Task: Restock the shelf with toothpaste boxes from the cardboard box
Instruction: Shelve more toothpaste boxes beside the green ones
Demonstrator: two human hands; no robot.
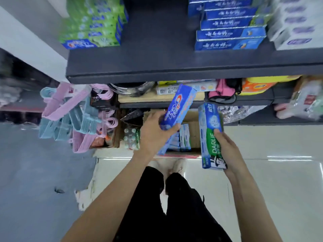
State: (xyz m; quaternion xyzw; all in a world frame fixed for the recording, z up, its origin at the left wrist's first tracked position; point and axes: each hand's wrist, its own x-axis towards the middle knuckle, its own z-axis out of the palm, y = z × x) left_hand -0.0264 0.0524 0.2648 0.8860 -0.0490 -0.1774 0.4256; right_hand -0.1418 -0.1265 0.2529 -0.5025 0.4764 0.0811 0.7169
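Head view: a blue box point(178, 107) is grasped in the left hand point(153, 135) and a green box point(211, 135) in the right hand point(227, 147), above the carton point(194, 130). More boxes are left inside; the shelf point(157, 67) middle is bare.

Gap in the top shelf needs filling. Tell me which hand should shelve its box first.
Left, probably. The left hand grips the blue Crest box almost directly below the shelf's empty middle. The right hand holds the Darlie box lower and further right.
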